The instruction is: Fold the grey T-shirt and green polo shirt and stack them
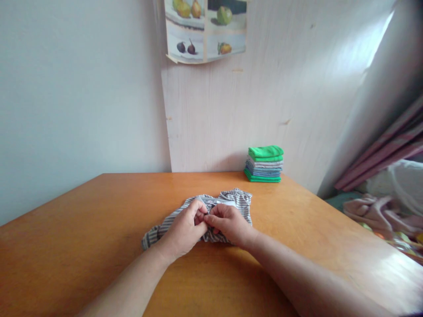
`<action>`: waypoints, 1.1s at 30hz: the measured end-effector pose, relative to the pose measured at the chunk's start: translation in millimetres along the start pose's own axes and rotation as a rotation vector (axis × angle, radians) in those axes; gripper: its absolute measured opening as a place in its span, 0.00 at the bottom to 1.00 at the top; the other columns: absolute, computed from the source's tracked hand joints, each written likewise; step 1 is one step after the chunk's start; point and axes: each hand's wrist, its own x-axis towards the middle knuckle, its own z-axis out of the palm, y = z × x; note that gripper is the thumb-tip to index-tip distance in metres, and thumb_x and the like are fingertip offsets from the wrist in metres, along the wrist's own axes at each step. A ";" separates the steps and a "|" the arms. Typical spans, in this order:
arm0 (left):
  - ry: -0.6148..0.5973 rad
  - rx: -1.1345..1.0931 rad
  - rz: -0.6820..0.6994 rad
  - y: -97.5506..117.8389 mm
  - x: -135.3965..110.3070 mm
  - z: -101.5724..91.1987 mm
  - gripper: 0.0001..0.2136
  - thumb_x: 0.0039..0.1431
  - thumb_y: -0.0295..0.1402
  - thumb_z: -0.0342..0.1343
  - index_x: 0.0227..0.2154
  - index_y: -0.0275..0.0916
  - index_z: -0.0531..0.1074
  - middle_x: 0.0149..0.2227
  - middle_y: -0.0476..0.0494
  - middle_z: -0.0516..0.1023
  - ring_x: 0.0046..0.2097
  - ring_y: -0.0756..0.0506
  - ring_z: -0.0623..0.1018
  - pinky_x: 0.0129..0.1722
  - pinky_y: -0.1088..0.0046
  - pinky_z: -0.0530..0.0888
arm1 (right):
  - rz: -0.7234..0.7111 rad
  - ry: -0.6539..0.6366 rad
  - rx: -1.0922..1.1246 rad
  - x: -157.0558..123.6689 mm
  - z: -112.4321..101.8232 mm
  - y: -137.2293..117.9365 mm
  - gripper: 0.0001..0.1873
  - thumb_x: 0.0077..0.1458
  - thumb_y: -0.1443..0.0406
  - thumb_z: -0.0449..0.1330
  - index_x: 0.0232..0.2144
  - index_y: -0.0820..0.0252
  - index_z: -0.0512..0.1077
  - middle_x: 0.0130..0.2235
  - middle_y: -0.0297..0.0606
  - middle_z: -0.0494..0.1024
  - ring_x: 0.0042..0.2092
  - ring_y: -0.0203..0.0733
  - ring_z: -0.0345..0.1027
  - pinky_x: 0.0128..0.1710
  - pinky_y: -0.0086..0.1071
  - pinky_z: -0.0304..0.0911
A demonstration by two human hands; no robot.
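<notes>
A grey-and-white striped garment (pixel 175 214), which looks like a shirt, lies bunched on the wooden table in front of me. Both of my hands meet over its middle. My left hand (pixel 187 226) has its fingers pinched on the striped cloth, close to a light grey edge. Thumb and fingers of my right hand (pixel 229 222) pinch the same spot from the other side, fingertips touching or almost touching the left ones. The exact bit of fabric between the fingertips is hidden.
A stack of folded green, blue and pale cloths (pixel 264 164) stands at the table's (pixel 82 220) back right, by the wall. Fruit pictures (pixel 205 31) hang above. Beyond the right edge are a pinkish crumpled cloth (pixel 383 213) and a pink curtain (pixel 380 149).
</notes>
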 end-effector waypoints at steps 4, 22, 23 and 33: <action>-0.009 0.045 0.023 -0.5 -1.6 2.2 0.09 0.53 0.28 0.57 0.37 0.42 0.66 0.29 0.54 0.70 0.31 0.50 0.70 0.31 0.75 0.66 | 0.052 0.037 0.079 0.7 1.1 -2.6 0.10 0.50 0.60 0.62 0.25 0.59 0.67 0.19 0.28 0.69 0.20 0.31 0.60 0.20 0.25 0.53; -0.005 -0.083 -0.018 -1.3 2.1 -0.5 0.06 0.61 0.34 0.54 0.39 0.40 0.71 0.34 0.47 0.76 0.37 0.47 0.75 0.41 0.72 0.71 | 0.043 0.079 0.317 -1.3 -8.4 -9.7 0.10 0.47 0.61 0.63 0.21 0.60 0.68 0.21 0.32 0.73 0.21 0.31 0.61 0.22 0.26 0.50; -0.014 -0.063 -0.014 -0.4 1.7 -0.4 0.06 0.60 0.33 0.54 0.38 0.40 0.72 0.34 0.48 0.76 0.37 0.47 0.75 0.40 0.72 0.71 | 0.038 0.072 0.322 -1.5 -8.8 -9.3 0.10 0.47 0.61 0.63 0.22 0.60 0.68 0.21 0.32 0.73 0.21 0.31 0.60 0.22 0.26 0.50; -0.019 0.027 0.033 -3.9 0.5 -0.1 0.02 0.59 0.29 0.52 0.33 0.40 0.69 0.26 0.52 0.72 0.29 0.50 0.70 0.30 0.75 0.66 | 0.034 -0.038 0.327 -1.1 -12.0 -6.8 0.11 0.48 0.60 0.64 0.24 0.60 0.69 0.22 0.32 0.74 0.21 0.30 0.61 0.22 0.26 0.52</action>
